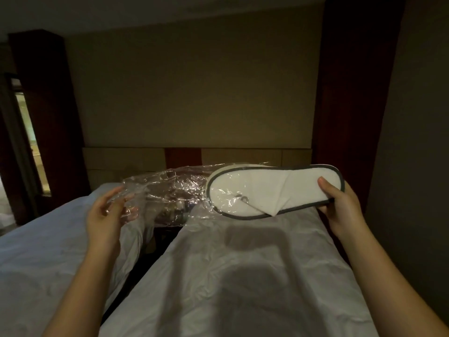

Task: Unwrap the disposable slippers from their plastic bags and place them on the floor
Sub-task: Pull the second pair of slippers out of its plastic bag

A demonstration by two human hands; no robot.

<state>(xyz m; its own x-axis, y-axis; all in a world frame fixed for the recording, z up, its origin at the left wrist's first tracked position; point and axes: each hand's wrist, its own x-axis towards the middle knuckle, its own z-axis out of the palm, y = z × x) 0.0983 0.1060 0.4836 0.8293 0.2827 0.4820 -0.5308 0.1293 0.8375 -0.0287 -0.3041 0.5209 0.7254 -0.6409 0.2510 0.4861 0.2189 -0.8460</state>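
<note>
Nearest, rumpled white bed (243,276) sheets below both forearms, with a dark gap (155,239) running between two mattresses. Above the bed, right hand (340,205) pinching the toe end of a flat white slipper (267,190) with dark edging, thumb on top and fingers (324,209) underneath; left hand (107,210) with fingers loosely curled around the open end of a clear plastic bag (165,190), the slipper's heel end still inside it. Beyond the bed, a low headboard (194,156) against a plain wall.

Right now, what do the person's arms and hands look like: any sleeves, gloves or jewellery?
Both forearms are bare as far as the picture shows, with no sleeves in view. The left hand and right hand wear no gloves, and I see no watch or rings in this dim light.
</note>
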